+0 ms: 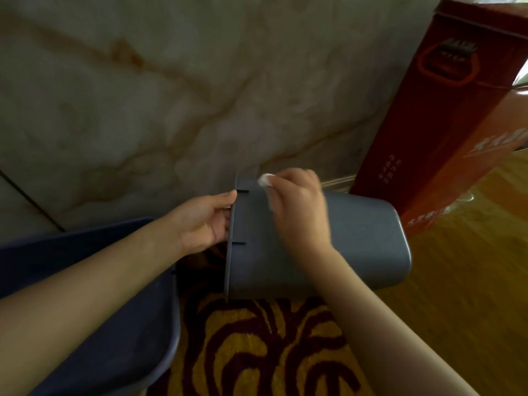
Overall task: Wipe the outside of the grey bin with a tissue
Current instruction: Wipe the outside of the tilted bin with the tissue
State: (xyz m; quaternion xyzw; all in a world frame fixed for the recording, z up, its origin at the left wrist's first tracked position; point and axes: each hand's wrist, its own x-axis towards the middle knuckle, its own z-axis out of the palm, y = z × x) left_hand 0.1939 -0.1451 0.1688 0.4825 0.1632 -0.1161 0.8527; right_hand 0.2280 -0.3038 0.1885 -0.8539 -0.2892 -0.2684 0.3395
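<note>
The grey bin [363,241] lies on its side in mid-air, its rim to the left and its closed bottom to the right. My left hand [204,221] grips the rim, thumb on the outside and fingers inside the opening. My right hand [297,207] rests on the bin's upper side near the rim, fingers closed on a small white tissue [265,180] that pokes out past the knuckles and touches the grey wall.
A second, dark blue bin [120,324] stands under my left forearm at the lower left. A tall red carton [445,110] leans against the marble wall [171,95] at the right. Below is a yellow and maroon rug [257,352] on a glossy yellow floor [471,281].
</note>
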